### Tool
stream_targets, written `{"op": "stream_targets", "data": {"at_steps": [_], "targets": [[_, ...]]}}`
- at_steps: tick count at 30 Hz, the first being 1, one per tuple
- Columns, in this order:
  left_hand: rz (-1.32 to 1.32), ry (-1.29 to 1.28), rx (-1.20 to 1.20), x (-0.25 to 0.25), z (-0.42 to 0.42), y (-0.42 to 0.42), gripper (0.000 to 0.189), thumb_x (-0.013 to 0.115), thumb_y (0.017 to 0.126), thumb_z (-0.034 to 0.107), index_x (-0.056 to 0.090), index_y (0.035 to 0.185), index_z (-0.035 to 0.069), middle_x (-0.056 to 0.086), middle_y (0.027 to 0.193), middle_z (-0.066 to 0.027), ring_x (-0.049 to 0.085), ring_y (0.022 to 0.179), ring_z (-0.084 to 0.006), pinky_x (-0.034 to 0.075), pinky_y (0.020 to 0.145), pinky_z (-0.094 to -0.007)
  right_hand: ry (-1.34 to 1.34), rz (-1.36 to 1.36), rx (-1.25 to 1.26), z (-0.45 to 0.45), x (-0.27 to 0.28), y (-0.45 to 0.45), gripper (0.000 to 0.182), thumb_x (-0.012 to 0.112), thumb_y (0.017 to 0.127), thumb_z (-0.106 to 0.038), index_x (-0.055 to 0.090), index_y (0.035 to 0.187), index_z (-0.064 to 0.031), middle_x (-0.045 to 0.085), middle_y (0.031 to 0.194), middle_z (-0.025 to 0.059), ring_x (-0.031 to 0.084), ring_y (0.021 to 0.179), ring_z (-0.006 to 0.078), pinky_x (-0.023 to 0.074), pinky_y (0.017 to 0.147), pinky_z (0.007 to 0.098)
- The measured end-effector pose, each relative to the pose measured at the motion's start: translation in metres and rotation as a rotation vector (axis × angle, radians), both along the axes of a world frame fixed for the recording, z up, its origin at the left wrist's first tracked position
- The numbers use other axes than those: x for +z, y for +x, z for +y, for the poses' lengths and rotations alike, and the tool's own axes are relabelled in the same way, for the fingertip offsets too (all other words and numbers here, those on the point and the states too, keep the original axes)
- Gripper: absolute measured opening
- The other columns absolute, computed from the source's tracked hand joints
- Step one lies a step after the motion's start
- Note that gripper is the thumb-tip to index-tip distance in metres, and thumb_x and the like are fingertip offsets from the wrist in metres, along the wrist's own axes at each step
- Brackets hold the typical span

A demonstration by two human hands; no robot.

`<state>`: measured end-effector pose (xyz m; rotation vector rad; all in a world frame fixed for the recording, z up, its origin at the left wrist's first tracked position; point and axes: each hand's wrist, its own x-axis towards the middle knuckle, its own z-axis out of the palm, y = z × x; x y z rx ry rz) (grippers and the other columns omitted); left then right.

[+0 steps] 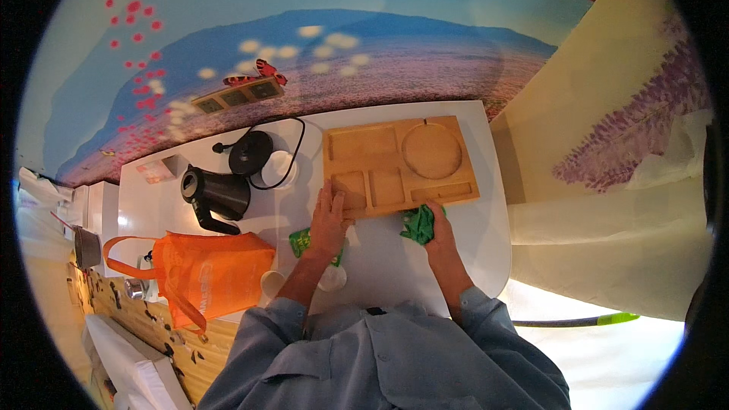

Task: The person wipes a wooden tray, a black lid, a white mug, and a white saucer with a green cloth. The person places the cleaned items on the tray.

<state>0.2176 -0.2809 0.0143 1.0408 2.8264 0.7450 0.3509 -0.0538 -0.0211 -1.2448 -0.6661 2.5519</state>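
Observation:
A wooden tray with a round recess and several rectangular ones lies on the white table. My left hand rests its fingers on the tray's near left corner. A crumpled green cloth is held in my right hand, whose fingertips touch the tray's near edge. Partly hidden under my left forearm is a green packet bearing writing. Beside that forearm are a round white item and a pale cup-like item.
To the left stand a black electric kettle, its black base with a looped cord, a white round object and a small box. An orange bag sits at the near left, beside a bottle. Sockets are on the wall.

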Motion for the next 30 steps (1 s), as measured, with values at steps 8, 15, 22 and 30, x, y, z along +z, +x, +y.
{"op": "stream_targets", "data": {"at_steps": [8, 15, 22, 30], "targets": [[-0.030, 0.060, -0.003, 0.008, 0.013, -0.031, 0.063, 0.081, 0.068, 0.002, 0.045, 0.119, 0.002, 0.029, 0.151, -0.0275, 0.043, 0.128, -0.0440, 0.048, 0.099, -0.0461, 0.008, -0.015, -0.016, 0.014, -0.005, -0.036, 0.038, 0.073, 0.086, -0.026, 0.059, 0.115, -0.0062, 0.067, 0.100, 0.0146, 0.069, 0.083, 0.0337, 0.0604, 0.067, 0.0483], [-0.018, 0.060, 0.009, -0.026, 0.008, -0.052, 0.063, 0.081, 0.069, 0.003, 0.044, 0.120, 0.002, 0.025, 0.154, -0.0264, 0.037, 0.136, -0.0440, 0.048, 0.102, -0.0446, -0.039, 0.065, 0.006, 0.021, 0.004, -0.048, 0.032, 0.069, 0.089, -0.021, 0.057, 0.113, -0.0027, 0.067, 0.102, 0.0160, 0.070, 0.085, 0.0351, 0.0604, 0.069, 0.0494], [-0.115, 0.034, 0.061, -0.024, 0.011, -0.054, 0.060, 0.080, 0.071, 0.005, 0.045, 0.119, 0.001, 0.027, 0.154, -0.0250, 0.037, 0.137, -0.0435, 0.047, 0.102, -0.0449, -0.052, 0.150, 0.086, 0.019, 0.016, -0.038, 0.037, 0.066, 0.091, -0.018, 0.054, 0.119, 0.0012, 0.065, 0.109, 0.0187, 0.068, 0.091, 0.0349, 0.0591, 0.078, 0.0473], [-0.089, -0.025, 0.058, -0.028, 0.009, -0.050, 0.057, 0.079, 0.072, 0.011, 0.048, 0.118, -0.001, 0.033, 0.152, -0.0236, 0.043, 0.131, -0.0400, 0.048, 0.100, -0.0431, -0.064, 0.246, 0.167, 0.005, 0.043, 0.009, 0.043, 0.061, 0.095, -0.023, 0.052, 0.129, 0.0010, 0.066, 0.115, 0.0178, 0.069, 0.095, 0.0316, 0.0594, 0.080, 0.0417]]}}
